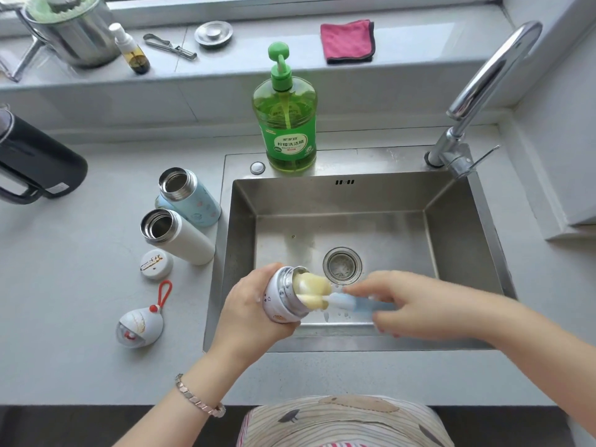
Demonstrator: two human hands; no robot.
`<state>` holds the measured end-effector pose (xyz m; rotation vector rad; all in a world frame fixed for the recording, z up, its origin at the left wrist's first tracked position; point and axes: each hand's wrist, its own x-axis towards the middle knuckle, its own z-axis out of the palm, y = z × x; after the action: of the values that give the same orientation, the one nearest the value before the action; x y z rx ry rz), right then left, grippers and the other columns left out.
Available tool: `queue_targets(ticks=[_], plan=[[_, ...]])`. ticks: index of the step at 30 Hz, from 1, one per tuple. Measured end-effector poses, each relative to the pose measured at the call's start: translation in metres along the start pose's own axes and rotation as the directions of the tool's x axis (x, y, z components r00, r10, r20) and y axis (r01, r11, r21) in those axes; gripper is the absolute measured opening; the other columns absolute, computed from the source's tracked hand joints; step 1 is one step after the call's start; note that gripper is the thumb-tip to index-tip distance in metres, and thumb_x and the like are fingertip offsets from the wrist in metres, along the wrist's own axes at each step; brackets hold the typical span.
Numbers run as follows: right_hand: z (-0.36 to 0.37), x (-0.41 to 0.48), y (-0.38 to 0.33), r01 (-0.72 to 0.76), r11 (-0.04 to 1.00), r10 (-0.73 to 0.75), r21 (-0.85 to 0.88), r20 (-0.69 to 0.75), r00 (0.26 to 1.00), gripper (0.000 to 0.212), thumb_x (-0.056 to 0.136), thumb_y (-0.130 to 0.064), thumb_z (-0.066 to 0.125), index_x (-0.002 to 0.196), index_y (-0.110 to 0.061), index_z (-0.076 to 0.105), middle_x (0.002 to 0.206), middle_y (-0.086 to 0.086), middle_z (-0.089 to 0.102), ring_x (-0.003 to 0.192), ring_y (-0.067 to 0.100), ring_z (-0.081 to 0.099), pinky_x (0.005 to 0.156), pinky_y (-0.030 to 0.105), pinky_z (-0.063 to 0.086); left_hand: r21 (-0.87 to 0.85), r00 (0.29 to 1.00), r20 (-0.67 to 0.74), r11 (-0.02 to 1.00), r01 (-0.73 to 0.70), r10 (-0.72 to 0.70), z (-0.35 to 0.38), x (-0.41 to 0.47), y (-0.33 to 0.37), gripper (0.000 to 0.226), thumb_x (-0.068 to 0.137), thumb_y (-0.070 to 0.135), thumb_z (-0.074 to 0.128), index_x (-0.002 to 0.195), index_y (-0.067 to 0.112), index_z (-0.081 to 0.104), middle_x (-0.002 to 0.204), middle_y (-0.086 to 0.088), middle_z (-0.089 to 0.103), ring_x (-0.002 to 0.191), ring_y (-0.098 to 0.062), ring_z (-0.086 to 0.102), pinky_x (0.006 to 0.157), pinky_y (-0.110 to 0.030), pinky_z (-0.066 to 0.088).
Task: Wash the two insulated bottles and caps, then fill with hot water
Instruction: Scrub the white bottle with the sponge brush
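Note:
Over the steel sink, my left hand grips a small white cap with a metal rim, its opening turned to the right. My right hand holds the blue handle of a sponge brush, whose yellow foamy sponge head is pushed into the cap. On the counter to the left stand two open bottles, a light blue one and a white one. A flat white cap and a round lid with a red loop lie in front of them.
A green dish soap pump bottle stands on the sink's back rim, and the chrome faucet rises at the right. A black kettle sits at the far left. The sill holds a pink cloth, a steel pot and a small spray bottle.

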<state>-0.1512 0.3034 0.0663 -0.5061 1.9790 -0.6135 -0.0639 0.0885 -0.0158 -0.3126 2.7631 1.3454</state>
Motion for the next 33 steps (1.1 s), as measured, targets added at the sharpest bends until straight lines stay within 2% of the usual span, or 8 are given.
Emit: queue_targets(ticks=[2,6,11,17,21,24,28,33], plan=[[-0.017,-0.006,-0.002,0.045,0.983,-0.049,0.179,0.021,0.999,0.042,0.089,-0.002,0.046,0.118,-0.031,0.057,0.087,-0.009,0.071,0.075,0.005,0.068,0.082,0.024,0.051,-0.107,0.998,0.029,0.993,0.058,-0.056,0.003,-0.004,-0.003,0.067,0.049,0.021,0.084,0.105,0.042,0.055,0.099,0.016,0.062,0.093,-0.004,0.057,0.078,-0.013,0.044],[-0.028,-0.008,-0.008,0.243,0.804,-0.066,0.543,-0.324,0.944,0.019,0.086,0.003,0.058,0.089,-0.010,0.071,0.082,0.002,0.074,0.072,0.021,0.071,0.069,0.023,0.057,-0.282,0.992,0.032,0.951,0.127,-0.123,0.008,-0.005,-0.001,0.071,0.054,-0.003,0.084,0.104,0.037,0.055,0.096,0.017,0.062,0.083,0.004,0.058,0.070,-0.005,0.043],[0.003,0.006,-0.020,0.355,0.575,0.131,0.737,-0.511,0.849,0.010,0.083,0.000,0.063,0.076,-0.001,0.070,0.073,0.009,0.073,0.064,0.023,0.070,0.062,0.028,0.058,-0.345,0.988,-0.091,0.935,0.084,-0.122,0.013,0.004,0.001,0.073,0.048,0.009,0.084,0.102,0.044,0.050,0.098,0.023,0.063,0.087,0.003,0.059,0.078,-0.008,0.043],[0.033,0.015,-0.032,0.313,0.799,0.067,0.513,-0.593,0.802,0.019,0.075,-0.009,0.074,0.066,-0.025,0.070,0.065,-0.005,0.071,0.065,0.012,0.068,0.065,0.018,0.051,-0.233,0.999,0.017,0.972,-0.035,0.040,0.016,0.008,0.017,0.062,0.053,0.016,0.081,0.100,0.045,0.052,0.094,0.011,0.063,0.085,-0.009,0.060,0.074,-0.012,0.043],[0.030,0.013,-0.027,0.459,0.597,0.083,0.658,-0.620,0.780,0.014,0.074,0.003,0.073,0.071,-0.011,0.072,0.063,-0.001,0.070,0.060,0.011,0.066,0.060,0.018,0.053,-0.254,0.999,0.044,0.967,0.036,-0.025,0.016,0.006,0.016,0.066,0.052,0.018,0.079,0.100,0.052,0.049,0.096,0.013,0.062,0.088,-0.007,0.059,0.077,-0.015,0.044],[0.031,0.011,-0.028,0.557,0.569,0.102,0.605,-0.724,0.682,0.018,0.074,0.006,0.071,0.068,-0.010,0.070,0.060,0.002,0.068,0.056,0.011,0.065,0.057,0.019,0.054,-0.272,0.986,0.168,0.961,0.051,-0.005,0.014,-0.001,0.021,0.072,0.053,0.010,0.083,0.102,0.051,0.049,0.096,0.015,0.059,0.083,-0.004,0.058,0.074,-0.013,0.046],[0.022,0.001,-0.029,0.647,0.713,-0.091,0.269,-0.880,0.466,0.011,0.071,-0.013,0.075,0.067,-0.021,0.070,0.068,0.000,0.069,0.055,0.014,0.065,0.055,0.029,0.056,-0.289,0.969,0.242,0.950,0.118,-0.047,0.012,-0.002,0.020,0.075,0.055,0.003,0.084,0.106,0.043,0.047,0.092,0.018,0.058,0.078,0.000,0.056,0.074,-0.019,0.049],[0.040,0.017,-0.025,0.625,0.773,-0.195,0.108,-0.898,0.396,0.011,0.076,-0.027,0.067,0.083,-0.020,0.065,0.073,-0.004,0.067,0.054,0.017,0.063,0.052,0.038,0.052,-0.293,0.972,0.234,0.952,0.091,-0.021,0.016,0.002,0.028,0.077,0.050,0.011,0.081,0.104,0.053,0.047,0.097,0.012,0.062,0.088,-0.012,0.061,0.080,-0.022,0.048]])
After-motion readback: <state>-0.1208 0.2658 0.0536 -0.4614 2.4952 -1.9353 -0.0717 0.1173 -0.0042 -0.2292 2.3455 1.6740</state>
